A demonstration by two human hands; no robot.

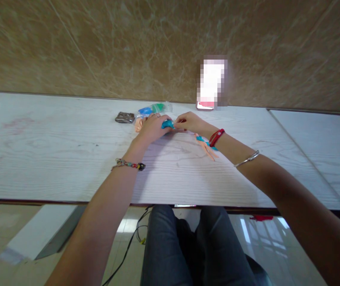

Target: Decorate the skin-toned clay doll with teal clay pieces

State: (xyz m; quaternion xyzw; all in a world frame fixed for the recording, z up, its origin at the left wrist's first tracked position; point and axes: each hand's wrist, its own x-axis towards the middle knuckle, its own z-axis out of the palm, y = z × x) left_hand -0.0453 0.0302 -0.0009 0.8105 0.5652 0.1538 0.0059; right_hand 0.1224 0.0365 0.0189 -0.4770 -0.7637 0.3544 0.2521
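My left hand (152,126) is closed around a shiny packet of teal modelling clay (167,124), part of it hidden by the fingers. At the packet's right end, my right hand (190,121) pinches its edge with thumb and fingers. Under my right wrist lie thin strips of orange clay (207,147) and teal clay (199,138), partly covered by the forearm. Just beyond my left hand are clear bags of blue clay (145,111), green clay (158,107) and orange clay (139,124). A packet of brown clay (124,117) sits to their left.
A phone (205,106) with a bright, blurred screen leans on the marbled wall (143,47) behind the white wood-grain table (68,159). Below the front edge are my legs (170,246), a black cable (128,246) and a white board-like object (39,232).
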